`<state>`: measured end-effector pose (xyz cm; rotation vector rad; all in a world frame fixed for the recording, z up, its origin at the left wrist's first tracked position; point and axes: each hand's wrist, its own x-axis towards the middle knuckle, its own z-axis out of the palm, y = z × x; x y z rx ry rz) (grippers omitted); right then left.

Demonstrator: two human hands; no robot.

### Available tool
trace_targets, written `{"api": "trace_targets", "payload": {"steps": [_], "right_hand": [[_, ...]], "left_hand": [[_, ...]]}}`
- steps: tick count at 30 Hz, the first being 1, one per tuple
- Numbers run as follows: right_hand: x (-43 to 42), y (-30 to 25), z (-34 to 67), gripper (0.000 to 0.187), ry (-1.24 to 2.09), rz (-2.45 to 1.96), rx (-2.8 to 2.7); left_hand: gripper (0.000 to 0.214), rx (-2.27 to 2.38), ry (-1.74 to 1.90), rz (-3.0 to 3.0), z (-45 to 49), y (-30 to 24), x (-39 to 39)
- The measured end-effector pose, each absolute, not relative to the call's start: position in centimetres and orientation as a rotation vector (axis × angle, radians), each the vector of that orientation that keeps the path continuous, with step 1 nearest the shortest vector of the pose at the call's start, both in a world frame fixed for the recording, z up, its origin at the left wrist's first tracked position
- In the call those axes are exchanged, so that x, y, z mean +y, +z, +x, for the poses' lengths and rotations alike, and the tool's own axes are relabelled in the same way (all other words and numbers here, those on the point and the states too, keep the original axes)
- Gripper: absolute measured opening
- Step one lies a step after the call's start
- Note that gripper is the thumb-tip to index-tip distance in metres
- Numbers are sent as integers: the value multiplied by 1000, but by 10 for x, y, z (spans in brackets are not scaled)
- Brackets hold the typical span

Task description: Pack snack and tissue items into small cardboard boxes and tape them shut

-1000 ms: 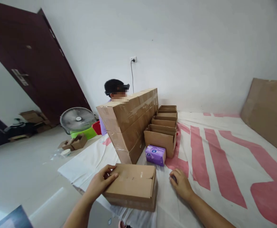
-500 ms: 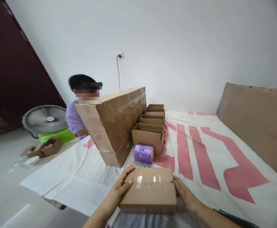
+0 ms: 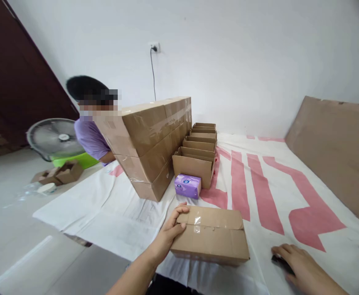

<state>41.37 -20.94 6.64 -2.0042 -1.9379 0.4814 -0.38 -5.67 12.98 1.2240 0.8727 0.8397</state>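
A closed cardboard box (image 3: 212,235) with clear tape across its top seam lies on the white and red sheet (image 3: 268,192) right in front of me. My left hand (image 3: 170,227) grips its left end, thumb on top and fingers curled at the edge. My right hand (image 3: 299,264) rests on the sheet to the right of the box, palm down, fingers over a small dark object (image 3: 279,260) that I cannot make out. A purple tissue pack (image 3: 187,185) sits just beyond the box.
A stack of sealed cartons (image 3: 153,143) stands behind, with a row of open boxes (image 3: 198,153) beside it. Another person in a purple shirt (image 3: 90,137) sits behind the stack. A fan (image 3: 54,138) stands at left; flat cardboard (image 3: 336,143) leans at right.
My right hand left the box's right end and moved to the sheet at the right, onto a small dark object. The left hand still holds the box. My view drifted slightly.
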Motion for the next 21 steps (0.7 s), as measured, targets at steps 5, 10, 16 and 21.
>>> {"api": "trace_targets", "payload": {"steps": [5, 10, 16, 21], "right_hand": [[-210, 64, 426, 31, 426, -1960, -2054], [-184, 95, 423, 33, 125, -1838, -2067], [-140, 166, 360, 46, -293, -1365, -2255], [-111, 198, 285, 37, -289, -1024, -2476]], "left_hand": [[48, 713, 782, 1254, 0, 116, -51], [48, 596, 801, 1301, 4, 116, -46], [46, 542, 833, 1294, 5, 112, -46], [46, 522, 846, 1287, 5, 105, -44]]}}
